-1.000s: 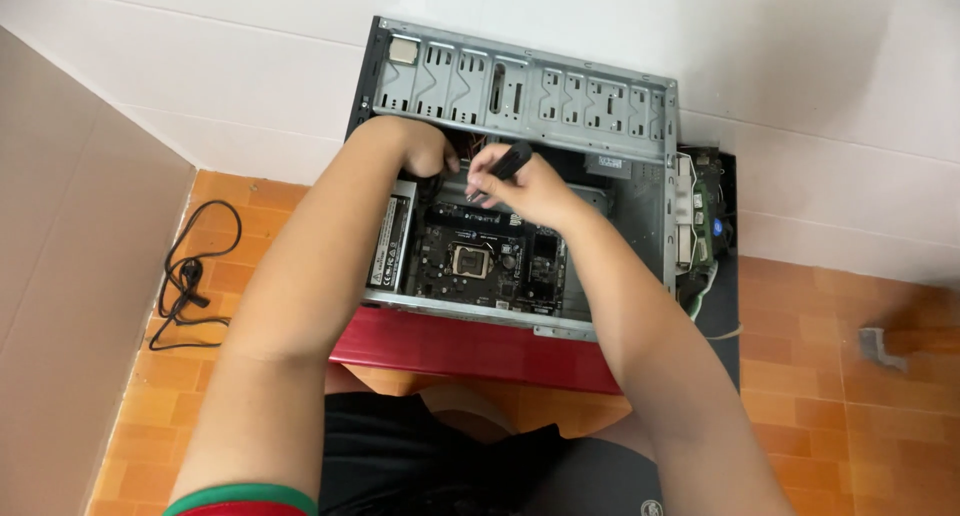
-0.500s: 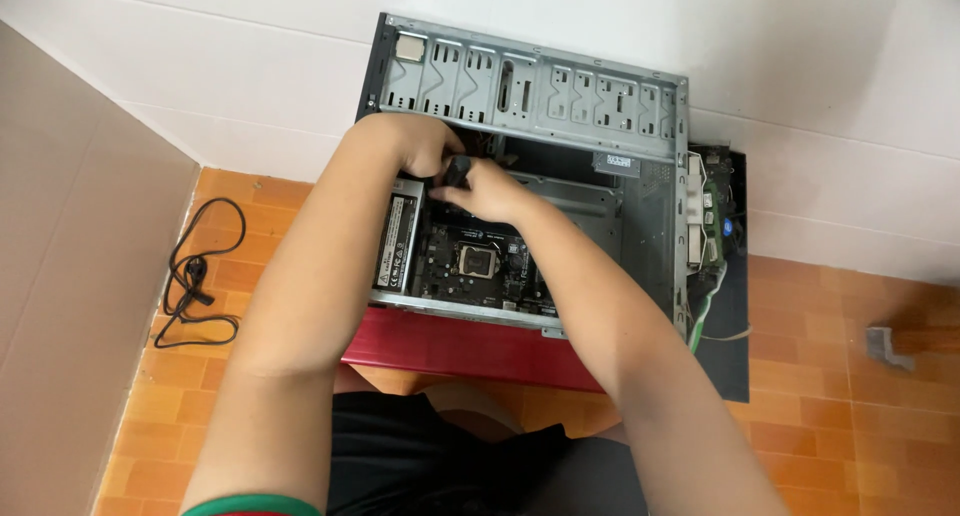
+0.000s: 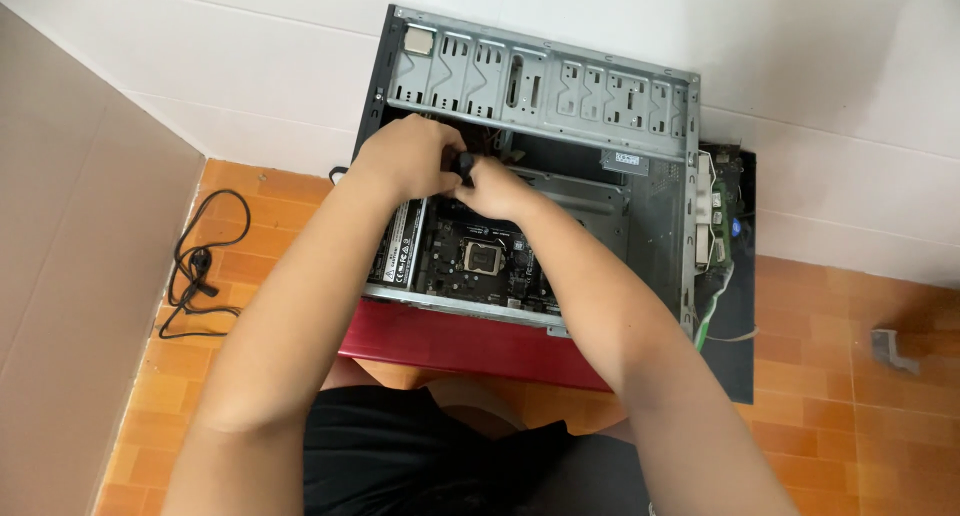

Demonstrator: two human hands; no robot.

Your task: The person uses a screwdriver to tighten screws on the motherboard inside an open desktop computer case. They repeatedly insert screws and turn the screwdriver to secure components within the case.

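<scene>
An open grey computer case [image 3: 540, 86] lies on its side on a red stool [image 3: 450, 341], with a black motherboard [image 3: 480, 261] inside. Both my hands are inside the case near its upper left. My left hand [image 3: 405, 156] and my right hand [image 3: 495, 188] meet around a small black object [image 3: 464, 166], probably a tool handle or connector; its lower end is hidden by my fingers. The bare processor socket [image 3: 483, 258] sits just below my right wrist.
A black cable [image 3: 195, 266] lies coiled on the orange tiled floor at left. A black side panel with loose circuit boards [image 3: 725, 216] lies right of the case. A small grey metal piece [image 3: 888, 346] rests at far right. The white tiled wall is behind.
My right hand moved left from the middle of the case and joined my left hand on the black object. The view tilted slightly downward.
</scene>
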